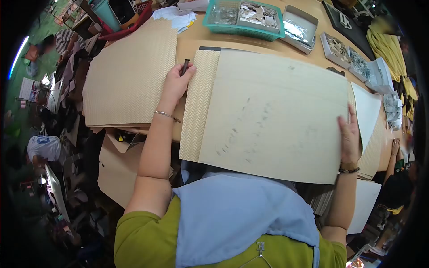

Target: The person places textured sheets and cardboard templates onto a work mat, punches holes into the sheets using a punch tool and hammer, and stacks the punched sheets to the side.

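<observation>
My left hand [175,85] is closed around a short dark rod with a flared end [185,66], beside the upper left of the work. A woven-textured cream sheet [196,111] lies in front of me, its left strip showing. Over it lies a plain beige board [272,116] with several dark smudges, overhanging the table's near edge. Against the board's right edge is my right hand [350,136], fingers stretched and thumb apart, touching the edge.
More woven sheets [129,80] are stacked at left. At the back stand a teal basket [243,32] of small pieces, an open box [300,29] and small trays [335,50]. White sheets [366,111] lie at right. Other people [44,147] are around.
</observation>
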